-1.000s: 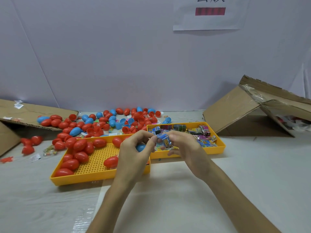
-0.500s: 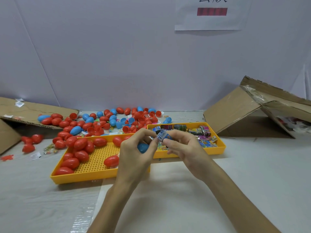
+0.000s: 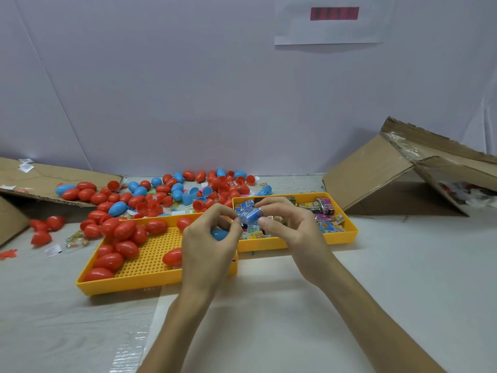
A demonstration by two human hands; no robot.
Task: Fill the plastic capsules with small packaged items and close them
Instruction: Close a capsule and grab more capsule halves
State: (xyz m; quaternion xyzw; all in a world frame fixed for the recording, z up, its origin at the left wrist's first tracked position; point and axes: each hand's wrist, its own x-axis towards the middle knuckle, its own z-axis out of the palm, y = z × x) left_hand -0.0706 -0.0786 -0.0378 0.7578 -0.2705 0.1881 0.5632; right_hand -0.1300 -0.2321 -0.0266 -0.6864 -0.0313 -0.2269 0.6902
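Up front in the head view, both hands meet above two yellow trays on the counter (image 3: pixel 390 278). The left hand (image 3: pixel 207 249) curls its fingers round a blue capsule half (image 3: pixel 219 234). The right hand (image 3: pixel 291 232) pinches a small blue packet (image 3: pixel 250 215) just above that half. Red capsules (image 3: pixel 126 230) lie in the left tray (image 3: pixel 121 288), and more packets lie in the right tray (image 3: pixel 295 242).

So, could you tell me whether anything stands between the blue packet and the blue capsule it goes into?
Nothing visible does. The left hand and right hand pinch the blue packet close to the blue capsule in the left palm; its opening is hidden.
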